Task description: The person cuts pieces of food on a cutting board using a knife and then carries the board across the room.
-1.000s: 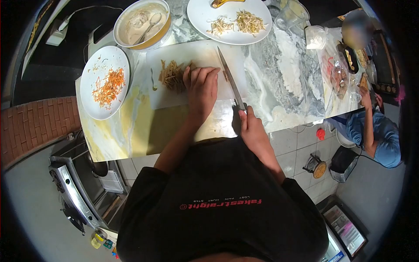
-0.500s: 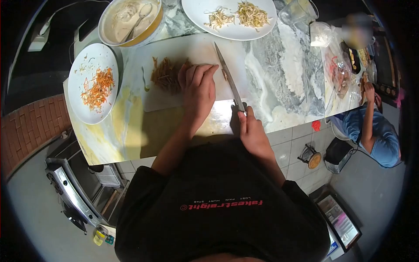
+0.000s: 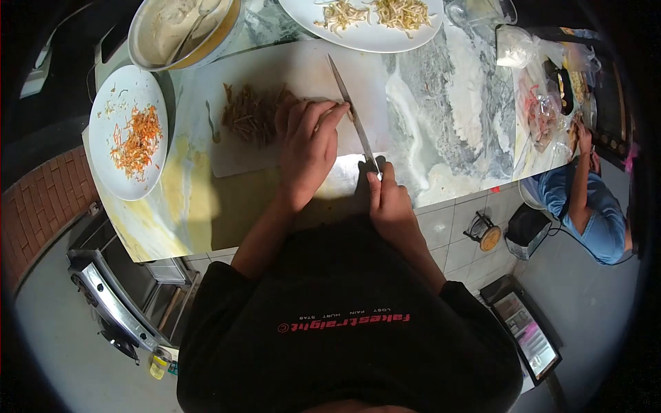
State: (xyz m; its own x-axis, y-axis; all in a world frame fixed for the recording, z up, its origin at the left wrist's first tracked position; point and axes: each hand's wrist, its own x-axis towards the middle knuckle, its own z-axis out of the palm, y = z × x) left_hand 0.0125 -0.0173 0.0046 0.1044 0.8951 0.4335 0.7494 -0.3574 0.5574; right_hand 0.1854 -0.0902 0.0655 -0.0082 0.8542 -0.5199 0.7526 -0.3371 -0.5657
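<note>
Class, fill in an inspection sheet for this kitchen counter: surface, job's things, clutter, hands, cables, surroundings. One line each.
Surface: marble counter, white cutting board on it.
Job's things: knife blade on the board; pile of brown strips beside it.
Clutter: plate of carrot shreds, bowl with spoon, plate of sprouts, plastic bags.
Hands: left hand pressing the strips; right hand gripping the knife handle.
Cables: white cable at the counter's far left.
Surroundings: stove below; seated person at right.

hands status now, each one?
left hand: open, fingers flat on the brown strips.
right hand: closed on the knife handle.
</note>
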